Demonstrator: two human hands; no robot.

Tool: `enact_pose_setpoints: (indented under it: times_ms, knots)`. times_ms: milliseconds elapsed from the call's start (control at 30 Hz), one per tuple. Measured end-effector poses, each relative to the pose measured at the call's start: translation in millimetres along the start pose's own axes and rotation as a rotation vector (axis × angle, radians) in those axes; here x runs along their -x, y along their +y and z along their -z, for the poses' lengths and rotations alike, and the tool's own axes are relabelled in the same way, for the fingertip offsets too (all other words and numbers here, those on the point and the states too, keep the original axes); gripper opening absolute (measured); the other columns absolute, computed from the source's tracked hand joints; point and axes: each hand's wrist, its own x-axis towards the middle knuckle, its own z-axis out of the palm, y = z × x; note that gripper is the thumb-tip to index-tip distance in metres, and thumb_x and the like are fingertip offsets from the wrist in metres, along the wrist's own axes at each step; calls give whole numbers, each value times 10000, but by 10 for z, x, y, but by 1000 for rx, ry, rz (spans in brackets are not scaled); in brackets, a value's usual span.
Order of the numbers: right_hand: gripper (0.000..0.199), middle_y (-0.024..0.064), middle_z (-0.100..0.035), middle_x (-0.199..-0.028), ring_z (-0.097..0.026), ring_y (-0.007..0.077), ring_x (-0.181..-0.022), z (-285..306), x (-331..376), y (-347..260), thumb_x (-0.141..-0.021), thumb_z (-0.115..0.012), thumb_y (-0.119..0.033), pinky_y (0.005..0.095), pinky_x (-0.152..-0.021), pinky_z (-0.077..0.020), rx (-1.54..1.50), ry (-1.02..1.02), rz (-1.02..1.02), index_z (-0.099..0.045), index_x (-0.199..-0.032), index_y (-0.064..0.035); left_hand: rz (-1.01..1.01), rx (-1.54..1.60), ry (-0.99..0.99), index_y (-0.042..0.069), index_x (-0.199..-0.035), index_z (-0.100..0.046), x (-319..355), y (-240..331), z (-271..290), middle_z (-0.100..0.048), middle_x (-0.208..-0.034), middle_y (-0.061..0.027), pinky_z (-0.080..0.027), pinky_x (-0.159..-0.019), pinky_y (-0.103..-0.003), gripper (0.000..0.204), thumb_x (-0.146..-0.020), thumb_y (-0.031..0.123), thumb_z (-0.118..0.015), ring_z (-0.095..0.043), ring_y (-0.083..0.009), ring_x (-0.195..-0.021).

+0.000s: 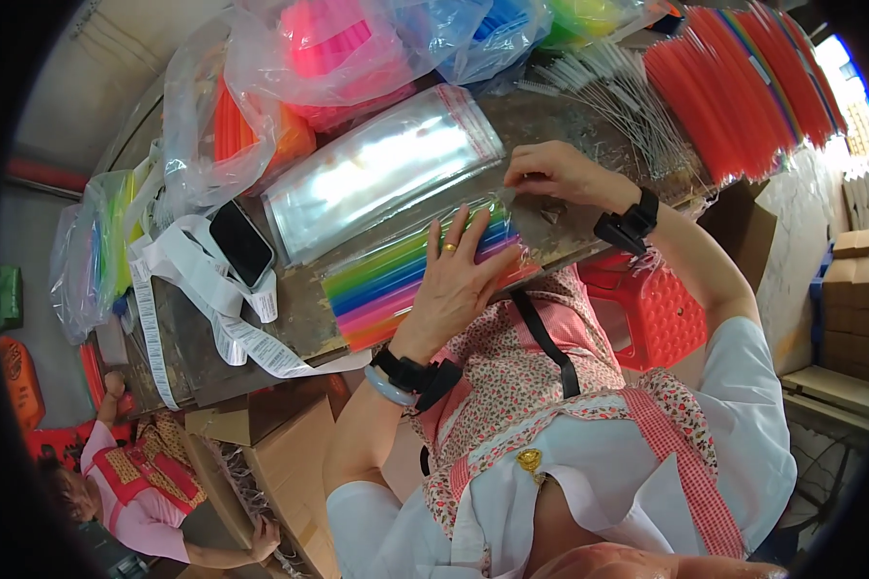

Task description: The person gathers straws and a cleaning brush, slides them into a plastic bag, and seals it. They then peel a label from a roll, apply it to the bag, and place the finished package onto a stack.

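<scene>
A row of coloured straws, green, blue, purple, pink and orange, lies side by side in a clear plastic bag at the table's near edge. My left hand rests flat across the straws with its fingers spread. At the right end of this bag, the fingers of my right hand are pinched together on what looks like its clear end; the fingertips are partly hidden. Just beyond lies a stack of flat, clear plastic bags.
Bags of pink straws and orange straws stand behind. Thin straw brushes and red straw bundles lie right. A phone and label strips lie left. A red stool is below; another person works beside a carton.
</scene>
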Motion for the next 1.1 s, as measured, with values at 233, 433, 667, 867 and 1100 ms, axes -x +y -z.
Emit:
enact_pose_setpoints:
  times_ms: [233, 433, 667, 867, 1100]
  knots:
    - [134, 77, -577, -883, -601, 269, -853, 19, -240, -13, -835, -634, -128, 362, -696, -493, 135, -104, 103, -596, -944, -61, 18, 8, -26, 281, -1254, -602, -13, 5, 27, -376, -1451, -173, -216, -1109, -593, 438, -836, 158, -652, -308, -392, -1374]
    - [94, 61, -550, -897, -571, 248, -906, -97, -414, 4, -842, -596, -161, 375, -689, -503, 322, -156, 220, -567, -846, -72, 19, 22, -41, 269, -1257, -594, -26, 4, 38, -373, -1452, -177, -207, -1115, -596, 460, -814, 169, -668, -292, -385, -1382]
    - [94, 56, -541, -885, -574, 230, -891, -114, -559, 26, -848, -574, -159, 355, -694, -504, 415, -359, 261, -564, -830, -67, 30, 26, -84, 287, -1271, -590, -58, 6, 72, -385, -1460, -131, -196, -1112, -602, 470, -824, 157, -658, -308, -393, -1371]
    - [98, 65, -553, -892, -583, 242, -897, -192, -558, -11, -857, -566, -160, 365, -696, -505, 364, -288, 167, -557, -832, -65, 40, 29, -74, 295, -1273, -595, -80, 1, 100, -400, -1460, -93, -194, -1112, -603, 476, -826, 143, -656, -314, -396, -1368]
    - [184, 90, -612, -1020, -597, 265, -1000, -152, -453, 6, -886, -558, -151, 387, -752, -512, 82, -264, -193, -588, -1026, -35, 6, 39, -11, 268, -1236, -610, -42, 4, 22, -420, -1433, -104, -202, -1105, -618, 426, -822, 176, -657, -312, -402, -1370]
